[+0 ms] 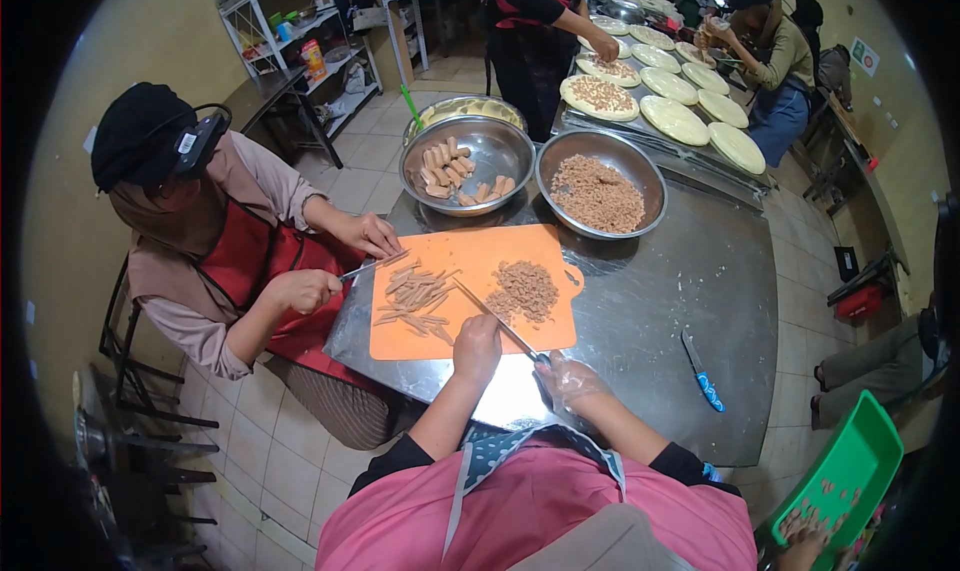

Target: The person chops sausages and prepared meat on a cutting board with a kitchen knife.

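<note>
My right hand [572, 382], in a clear plastic glove, grips the handle of a long knife [516, 339]. The blade slants across the front of an orange cutting board [470, 249]. Beside the blade, my left hand [477, 347] is closed with its fingers curled; whatever they hold is hidden. Thin sausage strips [415, 293] lie on the left of the board, and a heap of finely chopped sausage [525, 290] is on the right. At the board's left edge, a co-worker's hands [310, 289] hold another knife [358, 270] against some strips.
A steel bowl [520, 143] of sausage pieces and one [655, 193] of chopped sausage stand behind the board. A blue-handled knife [708, 386] lies right on the metal table [650, 311]. Pale dough rounds [672, 121] fill the far table. A green tray [868, 441] is low right.
</note>
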The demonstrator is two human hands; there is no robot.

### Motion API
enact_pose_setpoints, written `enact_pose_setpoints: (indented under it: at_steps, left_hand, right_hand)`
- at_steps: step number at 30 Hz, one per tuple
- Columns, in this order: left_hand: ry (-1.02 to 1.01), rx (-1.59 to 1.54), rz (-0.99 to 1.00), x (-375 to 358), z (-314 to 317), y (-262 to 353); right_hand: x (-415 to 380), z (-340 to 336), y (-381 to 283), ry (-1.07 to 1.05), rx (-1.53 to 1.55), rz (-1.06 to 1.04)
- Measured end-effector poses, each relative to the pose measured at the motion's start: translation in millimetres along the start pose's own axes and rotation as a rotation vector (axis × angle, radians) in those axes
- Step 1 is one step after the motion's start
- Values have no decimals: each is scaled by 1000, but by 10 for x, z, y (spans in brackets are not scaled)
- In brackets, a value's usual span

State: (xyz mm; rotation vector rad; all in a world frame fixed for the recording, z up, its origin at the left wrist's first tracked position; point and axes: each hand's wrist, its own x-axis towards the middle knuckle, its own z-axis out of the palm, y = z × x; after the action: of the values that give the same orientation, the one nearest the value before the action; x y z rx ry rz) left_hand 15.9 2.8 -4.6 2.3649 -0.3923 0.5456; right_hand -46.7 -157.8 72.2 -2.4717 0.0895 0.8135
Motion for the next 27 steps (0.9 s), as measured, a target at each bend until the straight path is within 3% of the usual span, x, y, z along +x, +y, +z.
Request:
enact_pose_setpoints:
  at_steps: [7,18,27]
  left_hand:
    - [-46,21,-20,23,12,1]
    - [-47,-50,-121,31,-47,-19]
    - [12,-69,-25,-16,-29,-39]
  right_hand:
    - [-242,-80,70,-2,-27,40]
    - [96,93,25,61,-27,12]
    - [180,1,74,101,42,59]
